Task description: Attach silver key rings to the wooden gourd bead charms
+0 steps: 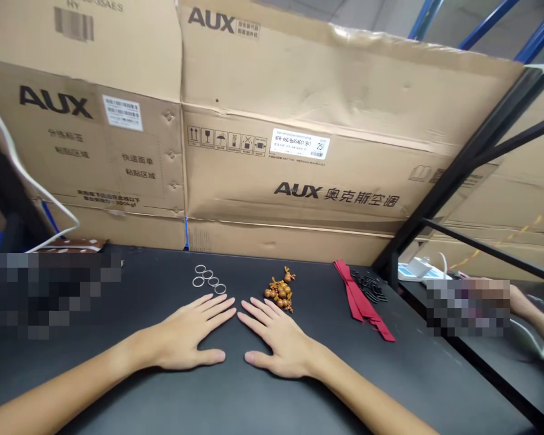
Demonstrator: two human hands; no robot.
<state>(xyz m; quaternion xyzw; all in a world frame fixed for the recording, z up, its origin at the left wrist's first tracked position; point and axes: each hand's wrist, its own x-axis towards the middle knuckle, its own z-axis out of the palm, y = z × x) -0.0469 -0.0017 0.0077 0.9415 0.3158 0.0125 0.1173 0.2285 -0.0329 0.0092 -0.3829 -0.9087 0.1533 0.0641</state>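
My left hand (190,332) lies flat on the black table (226,405), fingers spread and holding nothing. Just past its fingertips are several silver metal rings (213,281). Palm down beside it rests my right hand (278,338), also spread and without anything in it. A small heap of brown wooden beads with gourd shapes (281,293) sits right beyond the right fingertips. Farther right lie red fabric strips (356,293), overlapping one another. Next to them is a pile of black cords or loops (370,287), whose exact kind I cannot make out.
Large cardboard boxes (299,181) stand as a wall behind the table. A black metal frame (439,187) rises at the right. Beyond it, another person's hand (485,287) is over a neighbouring table. A white cable (31,175) hangs at the left, near a blurred patch.
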